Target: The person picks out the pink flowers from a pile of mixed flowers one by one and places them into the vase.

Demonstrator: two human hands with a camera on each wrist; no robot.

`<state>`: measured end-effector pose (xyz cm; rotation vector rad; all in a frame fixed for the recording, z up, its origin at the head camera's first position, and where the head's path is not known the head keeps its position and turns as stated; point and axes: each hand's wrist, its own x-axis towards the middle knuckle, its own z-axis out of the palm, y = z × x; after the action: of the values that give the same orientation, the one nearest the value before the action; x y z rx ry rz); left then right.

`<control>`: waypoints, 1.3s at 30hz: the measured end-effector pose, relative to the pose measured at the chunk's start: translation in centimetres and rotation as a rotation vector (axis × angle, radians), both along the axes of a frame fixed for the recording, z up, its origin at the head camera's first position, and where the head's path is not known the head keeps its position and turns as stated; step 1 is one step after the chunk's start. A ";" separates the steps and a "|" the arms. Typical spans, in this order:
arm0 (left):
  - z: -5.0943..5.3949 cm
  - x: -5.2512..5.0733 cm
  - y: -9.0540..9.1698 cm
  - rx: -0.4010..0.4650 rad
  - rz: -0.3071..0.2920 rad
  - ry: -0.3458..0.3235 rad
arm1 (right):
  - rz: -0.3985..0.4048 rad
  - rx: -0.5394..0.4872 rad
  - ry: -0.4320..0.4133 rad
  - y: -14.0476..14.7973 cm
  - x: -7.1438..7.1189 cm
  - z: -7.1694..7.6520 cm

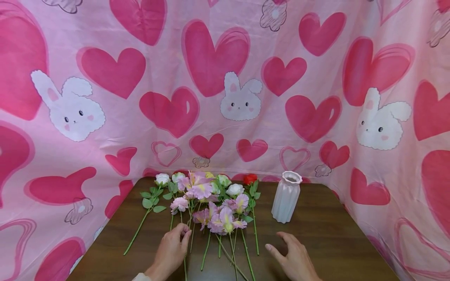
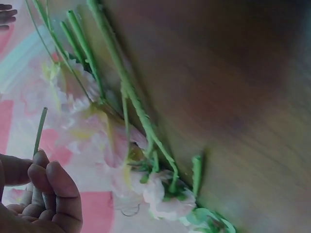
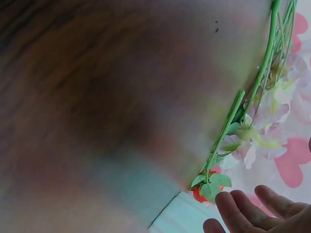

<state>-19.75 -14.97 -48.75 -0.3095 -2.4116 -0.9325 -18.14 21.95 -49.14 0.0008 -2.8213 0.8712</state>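
Between thumb and fingers my left hand point(image 1: 171, 248) pinches a thin green flower stem point(image 2: 41, 130), its cut end sticking out past the fingertips in the left wrist view. The stem appears to lead up to a pink-and-yellow iris-like flower point(image 1: 201, 188), though overlapping blooms make this hard to follow. More pink irises point(image 1: 226, 222) lie to the right of this hand. A pale pink rose point(image 1: 179, 204) is just beyond it. My right hand point(image 1: 294, 257) holds nothing, fingers spread loosely over the table, nearer me than a white ribbed vase point(image 1: 286, 199).
A brown wooden table point(image 1: 327, 230) carries the flowers. At the left lies a white rose point(image 1: 162, 179) with a leafy stem; a red rose point(image 1: 250, 179) is on the right of the spread. A pink heart-patterned cloth point(image 1: 158, 78) hangs behind and at the sides.
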 end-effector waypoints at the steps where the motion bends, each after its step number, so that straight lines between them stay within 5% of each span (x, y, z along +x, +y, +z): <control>1: 0.0 0.0 0.2 -0.002 -0.004 -0.006 | 0.001 0.000 0.003 -0.1 0.0 0.0; 24: 0.2 -0.1 3.9 0.038 -0.139 -0.012 | 0.016 -0.052 0.069 -0.9 0.3 -0.1; 39: 0.5 0.1 6.5 0.023 -0.248 0.057 | 0.010 -0.108 0.148 -1.6 0.4 0.0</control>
<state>-19.69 -8.44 -48.29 -0.6291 -2.3443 -1.0415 -17.73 20.37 -49.17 0.0623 -2.6369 0.9823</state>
